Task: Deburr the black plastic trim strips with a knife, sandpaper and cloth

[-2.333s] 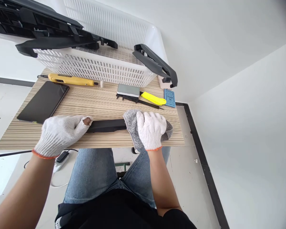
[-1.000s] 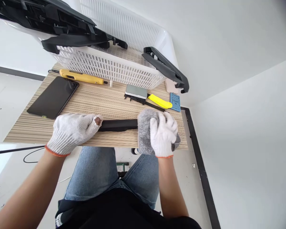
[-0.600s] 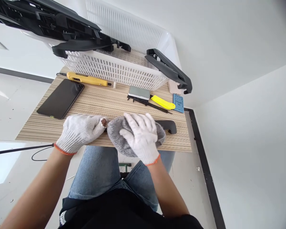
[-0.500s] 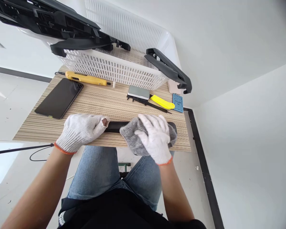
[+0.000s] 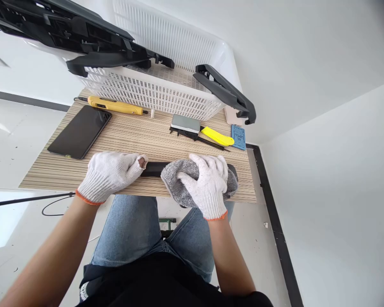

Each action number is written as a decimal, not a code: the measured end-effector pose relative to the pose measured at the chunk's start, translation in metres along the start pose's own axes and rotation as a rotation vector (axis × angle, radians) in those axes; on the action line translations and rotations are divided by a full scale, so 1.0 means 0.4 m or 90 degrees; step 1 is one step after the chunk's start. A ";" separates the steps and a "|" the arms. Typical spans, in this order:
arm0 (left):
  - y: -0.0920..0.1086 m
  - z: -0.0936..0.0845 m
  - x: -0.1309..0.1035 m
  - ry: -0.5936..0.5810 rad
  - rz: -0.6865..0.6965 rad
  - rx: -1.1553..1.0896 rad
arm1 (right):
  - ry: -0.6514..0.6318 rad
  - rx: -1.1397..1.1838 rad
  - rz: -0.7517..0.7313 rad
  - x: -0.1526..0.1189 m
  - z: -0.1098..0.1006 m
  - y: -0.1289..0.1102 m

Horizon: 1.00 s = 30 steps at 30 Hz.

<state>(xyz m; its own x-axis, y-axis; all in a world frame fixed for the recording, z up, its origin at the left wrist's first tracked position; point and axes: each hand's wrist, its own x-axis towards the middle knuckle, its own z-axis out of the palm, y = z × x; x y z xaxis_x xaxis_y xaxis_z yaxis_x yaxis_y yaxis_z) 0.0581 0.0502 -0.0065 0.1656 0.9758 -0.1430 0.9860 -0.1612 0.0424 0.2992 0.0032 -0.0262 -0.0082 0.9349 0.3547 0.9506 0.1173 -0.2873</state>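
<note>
A long black plastic part [image 5: 155, 169] lies along the front edge of the wood-grain table [image 5: 128, 134]. My left hand [image 5: 115, 172], in a white knit glove with a hole at the thumb tip, is closed around its left end. A grey cloth [image 5: 174, 181] covers much of the part's right half. My right hand [image 5: 206, 179], gloved too, grips the cloth and presses it onto the part. The part's right tip shows a little past the cloth; the middle is hidden under it.
Behind stands a white slatted basket [image 5: 153, 91] with several black plastic parts [image 5: 83, 34], one overhanging its right corner. On the table lie a black phone [image 5: 80, 131], a yellow electric tool [image 5: 115, 105], a grey-white block [image 5: 185, 123], a black caliper [image 5: 196, 137], a yellow cutter [image 5: 217, 136] and a blue card [image 5: 238, 137].
My right hand has shifted slightly left on the cloth, and the cloth is bunched up more around the thumb. The left hand keeps its hold on the black part.
</note>
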 end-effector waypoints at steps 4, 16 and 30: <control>0.000 0.001 -0.002 0.011 0.007 0.022 | -0.024 0.000 -0.006 -0.010 -0.023 0.009; 0.001 0.004 -0.009 0.059 0.033 -0.005 | -0.066 0.015 -0.003 -0.008 -0.026 0.001; -0.003 0.007 -0.011 0.077 0.035 -0.017 | -0.076 0.064 0.013 0.001 -0.030 -0.001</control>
<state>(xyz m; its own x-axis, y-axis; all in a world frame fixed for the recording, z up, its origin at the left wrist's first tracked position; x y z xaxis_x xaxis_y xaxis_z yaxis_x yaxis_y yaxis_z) 0.0561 0.0456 -0.0087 0.2140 0.9766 -0.0200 0.9745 -0.2120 0.0736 0.3023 -0.0005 -0.0153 -0.0313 0.9699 0.2414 0.9154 0.1248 -0.3827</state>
